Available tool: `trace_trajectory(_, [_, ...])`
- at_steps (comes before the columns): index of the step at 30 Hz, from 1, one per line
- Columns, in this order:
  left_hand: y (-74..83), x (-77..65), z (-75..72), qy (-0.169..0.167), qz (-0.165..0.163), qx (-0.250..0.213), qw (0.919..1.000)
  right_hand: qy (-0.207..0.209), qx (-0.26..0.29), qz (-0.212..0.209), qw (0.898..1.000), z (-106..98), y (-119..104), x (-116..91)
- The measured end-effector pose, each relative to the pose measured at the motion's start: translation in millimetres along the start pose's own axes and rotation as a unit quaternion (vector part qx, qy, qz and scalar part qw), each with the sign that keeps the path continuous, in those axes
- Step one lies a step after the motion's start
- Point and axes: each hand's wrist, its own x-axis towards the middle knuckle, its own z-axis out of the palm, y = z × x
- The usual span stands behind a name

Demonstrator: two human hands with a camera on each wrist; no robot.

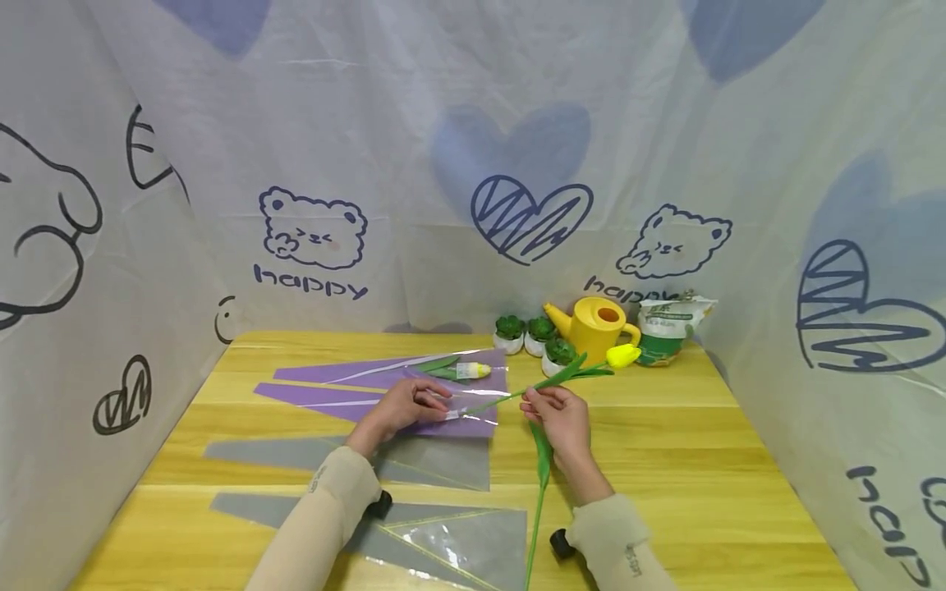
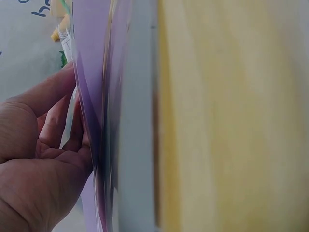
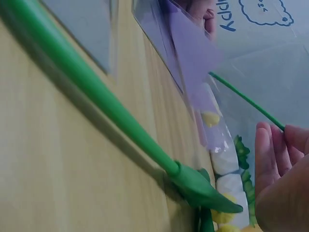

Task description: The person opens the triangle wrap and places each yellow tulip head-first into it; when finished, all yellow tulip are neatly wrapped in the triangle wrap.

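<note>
My right hand point(image 1: 563, 420) pinches the green stem of a yellow tulip point(image 1: 623, 355) between thumb and fingertips. Its bloom points right, and the bare stem end reaches left over the front purple flower sleeve point(image 1: 480, 425). At this sleeve my left hand point(image 1: 410, 406) pinches the clear film beside a small white label point(image 1: 453, 414). In the left wrist view, the purple film point(image 2: 91, 63) stands up against the fingers. Behind it, a second purple sleeve point(image 1: 355, 369) holds another yellow tulip point(image 1: 480, 370). Another green stem with a leaf point(image 1: 543, 460) lies below my right hand.
Two grey sleeves point(image 1: 473, 464) point(image 1: 502, 533) lie nearer the front of the wooden table point(image 1: 687, 492). At the back stand several small potted succulents point(image 1: 508, 332), a yellow watering can point(image 1: 591, 324) and a green-and-white bag point(image 1: 668, 328). A printed curtain point(image 1: 414, 164) surrounds the table.
</note>
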Motion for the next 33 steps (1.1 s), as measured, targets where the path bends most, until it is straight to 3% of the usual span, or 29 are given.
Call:
trace_trajectory(14, [-0.6, -1.1, 1.1, 0.002, 0.000, -0.010, 1.0000, -0.032, -0.015, -0.004, 0.999, 15.9, 6.6, -4.9])
trace_trajectory(33, [0.6, 0.4, 0.9, 0.006, -0.003, -0.009, 0.9999, -0.038, -0.022, 0.002, 0.999, 26.3, 14.0, -7.1])
